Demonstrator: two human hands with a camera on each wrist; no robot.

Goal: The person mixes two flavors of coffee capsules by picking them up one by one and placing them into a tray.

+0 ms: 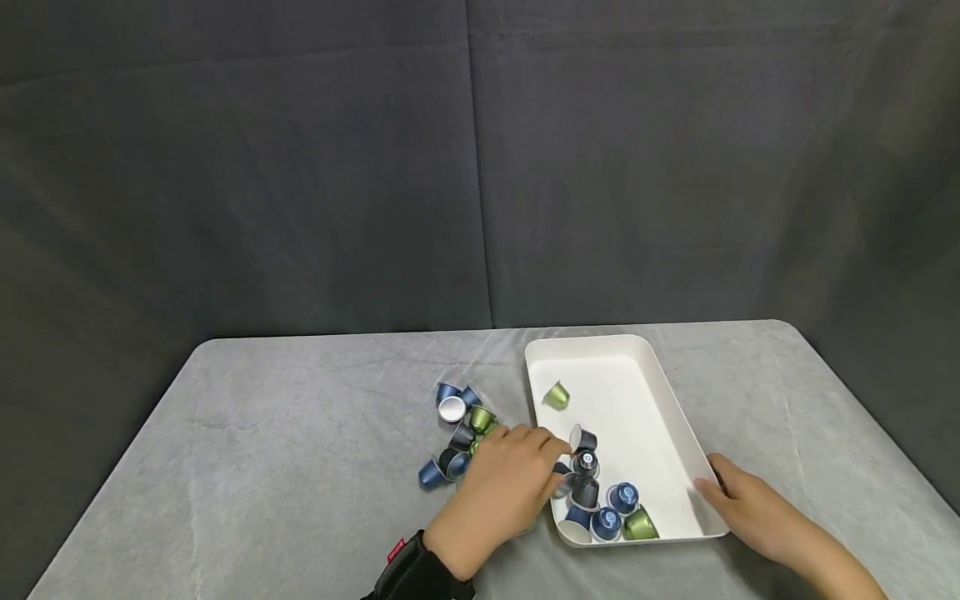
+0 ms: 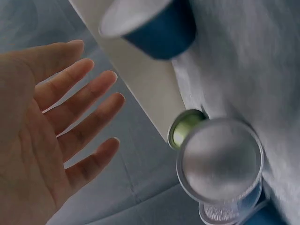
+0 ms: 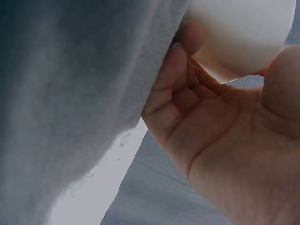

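Note:
My left hand (image 1: 510, 475) reaches over the left rim of a white tray (image 1: 633, 400), fingertips right by some dark coffee capsules (image 1: 585, 492). In the left wrist view that hand's fingers (image 2: 91, 119) are spread and loosely straight, with nothing in them. A blue capsule (image 2: 161, 35) and a green capsule (image 2: 185, 129) show beyond them. My right hand (image 1: 757, 508) grips the tray's near right corner, thumb on the rim. Its curled fingers (image 3: 176, 70) reach under the tray edge in the right wrist view.
On the table left of the tray lies a loose pile of blue capsules (image 1: 431, 475), green capsules (image 1: 482, 418) and dark ones, partly hidden by my left hand. Inside the tray, a green capsule (image 1: 557, 396) lies apart, and several more crowd the near left corner.

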